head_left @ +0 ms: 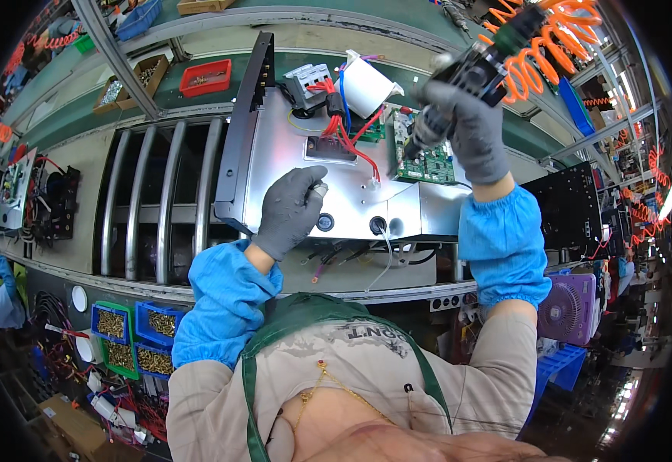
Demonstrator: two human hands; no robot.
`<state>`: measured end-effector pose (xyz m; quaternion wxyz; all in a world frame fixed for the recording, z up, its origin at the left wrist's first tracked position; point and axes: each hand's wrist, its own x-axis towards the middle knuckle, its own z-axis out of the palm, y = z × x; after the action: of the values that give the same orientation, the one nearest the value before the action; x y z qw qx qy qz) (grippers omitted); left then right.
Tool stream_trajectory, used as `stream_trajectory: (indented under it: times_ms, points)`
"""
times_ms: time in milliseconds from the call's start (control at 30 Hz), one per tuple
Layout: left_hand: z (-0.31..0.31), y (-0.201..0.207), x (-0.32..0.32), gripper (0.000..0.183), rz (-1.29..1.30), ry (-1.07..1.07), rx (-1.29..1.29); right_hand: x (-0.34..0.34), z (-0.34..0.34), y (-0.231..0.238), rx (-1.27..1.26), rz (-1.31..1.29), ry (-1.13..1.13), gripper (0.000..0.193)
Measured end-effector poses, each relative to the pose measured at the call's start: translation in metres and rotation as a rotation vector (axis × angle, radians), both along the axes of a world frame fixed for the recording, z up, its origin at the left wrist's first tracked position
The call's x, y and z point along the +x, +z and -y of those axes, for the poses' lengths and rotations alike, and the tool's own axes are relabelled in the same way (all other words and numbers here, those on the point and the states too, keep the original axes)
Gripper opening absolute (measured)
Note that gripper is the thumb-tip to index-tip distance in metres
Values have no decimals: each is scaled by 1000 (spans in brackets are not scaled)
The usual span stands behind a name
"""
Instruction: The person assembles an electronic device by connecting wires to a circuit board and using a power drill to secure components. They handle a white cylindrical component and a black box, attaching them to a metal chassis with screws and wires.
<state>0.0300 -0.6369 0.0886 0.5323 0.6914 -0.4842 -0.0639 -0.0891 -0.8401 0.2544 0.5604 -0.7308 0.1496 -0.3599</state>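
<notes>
My right hand (474,131), in a grey glove and blue sleeve cover, is wrapped round a dark power screwdriver (434,125). The tool is raised over the right part of an open metal chassis (274,146), its bit slanting down toward a green circuit board (428,160). My left hand (290,212), gloved the same way, is closed above the near left part of the chassis. Something small and pale shows at its fingertips, too small to name. Red wires (345,131), a white cylinder (368,83) and a grey terminal-like block (307,85) sit inside the chassis.
A roller conveyor (168,196) lies left of the chassis. Blue bins of brass-coloured fasteners (155,323) stand at lower left. An orange coiled hose (540,58) hangs at upper right. A red tray (205,78) lies beyond, and a purple fan (571,308) stands at right.
</notes>
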Motion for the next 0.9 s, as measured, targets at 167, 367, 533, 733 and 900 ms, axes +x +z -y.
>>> stream_trajectory:
  times_ms: [167, 367, 533, 733, 900]
  points:
    - [9, 26, -11, 28, 284, -107, -56, -26, -3, -18, 74, -1, -41, 37]
    - [40, 93, -17, 21, 963, -275, 637, -30, 8, -32, 126, 37, -7, 23]
    - [44, 135, -1, 16, 1133, -269, 943, -41, 16, -40, 201, 6, -72, 19]
    - [98, 163, 84, 16, 991, 48, 908, -45, 9, -30, 289, 44, 45, 22]
    - [118, 137, 111, 17, 1274, -175, 1150, -35, -7, -16, 216, 19, 1, 37]
